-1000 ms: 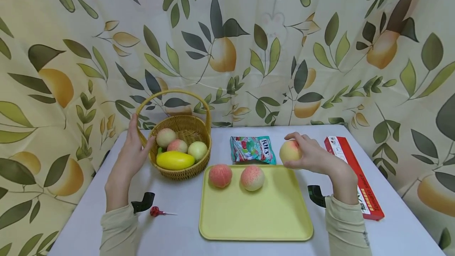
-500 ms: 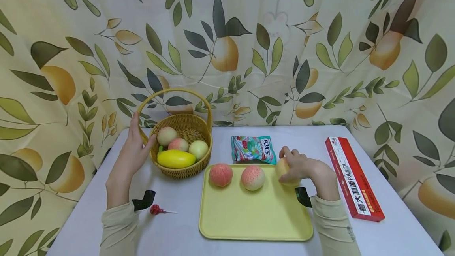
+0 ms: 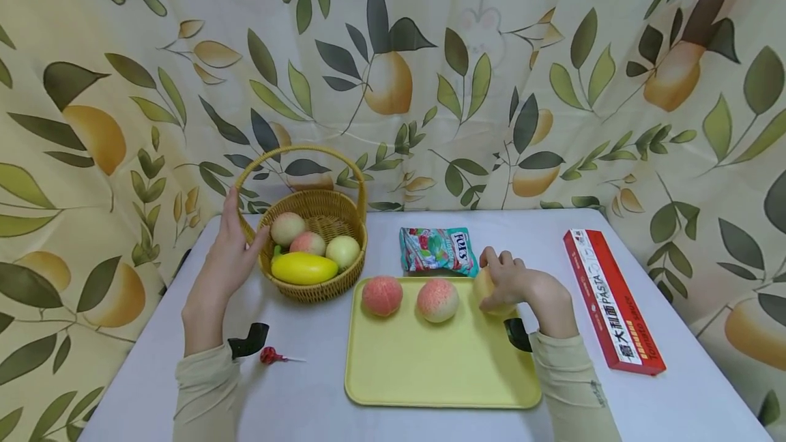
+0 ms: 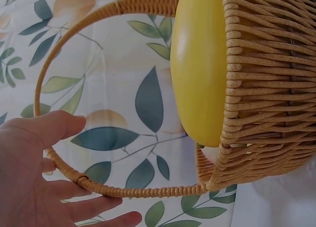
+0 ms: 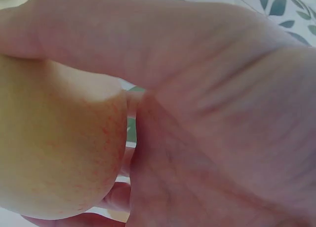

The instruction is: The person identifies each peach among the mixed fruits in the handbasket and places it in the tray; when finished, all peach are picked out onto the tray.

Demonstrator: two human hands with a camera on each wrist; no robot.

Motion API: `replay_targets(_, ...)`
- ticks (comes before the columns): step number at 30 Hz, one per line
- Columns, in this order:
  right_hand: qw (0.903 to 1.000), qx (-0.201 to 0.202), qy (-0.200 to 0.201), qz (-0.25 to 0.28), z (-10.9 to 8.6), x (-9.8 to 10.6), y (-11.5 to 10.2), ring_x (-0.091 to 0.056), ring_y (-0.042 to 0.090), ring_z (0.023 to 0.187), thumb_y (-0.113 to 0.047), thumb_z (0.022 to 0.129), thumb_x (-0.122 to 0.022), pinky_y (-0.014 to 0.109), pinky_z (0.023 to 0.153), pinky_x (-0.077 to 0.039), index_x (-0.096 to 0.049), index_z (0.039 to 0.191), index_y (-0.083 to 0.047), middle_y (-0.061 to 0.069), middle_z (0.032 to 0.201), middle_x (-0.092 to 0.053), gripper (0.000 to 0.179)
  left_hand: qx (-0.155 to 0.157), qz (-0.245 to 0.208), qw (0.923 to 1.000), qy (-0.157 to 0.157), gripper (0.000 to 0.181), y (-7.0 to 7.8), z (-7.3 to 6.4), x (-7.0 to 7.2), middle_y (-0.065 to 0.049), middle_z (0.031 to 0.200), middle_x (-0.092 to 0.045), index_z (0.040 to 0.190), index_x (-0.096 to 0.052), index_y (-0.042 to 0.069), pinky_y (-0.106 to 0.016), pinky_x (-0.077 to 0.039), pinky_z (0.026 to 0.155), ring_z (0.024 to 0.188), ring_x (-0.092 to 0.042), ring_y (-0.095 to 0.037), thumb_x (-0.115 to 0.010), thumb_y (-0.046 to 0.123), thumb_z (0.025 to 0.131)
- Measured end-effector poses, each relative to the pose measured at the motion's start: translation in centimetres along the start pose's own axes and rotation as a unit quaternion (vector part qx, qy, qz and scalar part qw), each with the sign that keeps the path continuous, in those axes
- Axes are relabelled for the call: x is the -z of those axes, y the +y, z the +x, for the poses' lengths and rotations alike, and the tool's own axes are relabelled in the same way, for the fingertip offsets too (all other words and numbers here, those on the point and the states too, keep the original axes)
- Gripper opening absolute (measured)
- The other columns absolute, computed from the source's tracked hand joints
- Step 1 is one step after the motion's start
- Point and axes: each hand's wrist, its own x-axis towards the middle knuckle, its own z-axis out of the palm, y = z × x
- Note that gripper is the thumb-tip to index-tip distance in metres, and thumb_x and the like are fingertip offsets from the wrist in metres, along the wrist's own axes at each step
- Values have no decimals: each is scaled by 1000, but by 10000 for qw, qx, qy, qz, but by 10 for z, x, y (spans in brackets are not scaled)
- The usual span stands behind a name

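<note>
A yellow wicker basket [image 3: 319, 294] stands at the back left of the table, holding a long yellow fruit [image 3: 304, 269], two peaches [image 3: 288, 228] and a pale green round fruit [image 3: 342, 252]. Beside its handle is my left hand [image 3: 219, 268]; in the left wrist view the straight, spread fingers lie against the handle [image 4: 143, 192]. My right hand [image 3: 522, 285] grips a yellowish peach [image 5: 69, 143] at the back right corner of a yellow tray [image 3: 442, 367], covering much of it. A red peach [image 3: 382, 296] and a pink-white peach [image 3: 438, 300] sit in a row on the tray.
Behind the tray lies a teal candy bag [image 3: 437, 251]. A red pasta box [image 3: 614, 302] lies slanted along the right side. Near my left wrist is a red lollipop [image 3: 273, 355]. A patterned curtain [image 3: 393, 142] closes off the table's back and sides.
My right hand has come left and down with the peach, from above the tray's right edge to its back right corner. My left hand has stayed by the basket handle.
</note>
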Motion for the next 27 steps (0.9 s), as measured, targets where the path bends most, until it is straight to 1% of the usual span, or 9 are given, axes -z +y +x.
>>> replay_targets(3, 9999, -66, 62, -61, 3, 1, 0, -45, 37, 104, -27, 80, -81, 54, 89, -47, -35, 129, -10, 21, 115, -43, 70, -53, -11, 10000, 30, 93, 1, 2, 1, -14, 174, 11, 162, 25, 24, -74, -26, 117, 153, -23, -54, -45, 49, 107)
replay_targets(7, 10000, -72, 21, 51, 4, 0, 0, -44, 38, 106, -26, 80, -82, 54, 89, -48, -35, 129, -10, 21, 116, -42, 69, 8, -9, 10000, -10, 93, 2, 1, 2, -15, 174, 11, 161, 26, 23, -77, -25, 115, 152, -23, -56, -45, 48, 107)
replay_targets(11, 9999, -39, -35, 93, 7, -5, 4, -45, 37, 105, -26, 80, -83, 54, 86, -49, -36, 127, -9, 20, 114, -43, 69, 43, 15, 10000, -38, 94, 2, -1, 2, -16, 174, 10, 162, 26, 22, -78, -26, 113, 151, -24, -57, -46, 48, 107)
replay_targets(17, 9999, -101, -81, 30, 9, -5, 5, -45, 35, 103, -29, 79, -83, 51, 84, -48, -37, 125, -11, 18, 112, -43, 68, -73, -11, 10000, 10, 93, 0, 0, 2, -14, 174, 11, 162, 25, 23, -76, -26, 116, 153, -22, -55, -46, 49, 107)
replay_targets(21, 10000, -41, -74, 20, 7, -2, 1, -46, 34, 102, -30, 77, -85, 49, 83, -48, -38, 124, -11, 18, 112, -44, 69, -138, 23, 9999, 87, 92, -1, 0, 1, -14, 174, 12, 162, 24, 21, -75, -27, 116, 152, -23, -56, -46, 46, 107)
replay_targets(27, 9999, 12, -123, 107, 6, -2, 1, -47, 34, 100, -30, 79, -86, 47, 79, -48, -40, 122, -12, 18, 109, -44, 66, -144, 82, 9998, 71, 92, -3, -1, 0, -14, 174, 12, 162, 24, 20, -76, -28, 115, 150, -25, -57, -44, 49, 107)
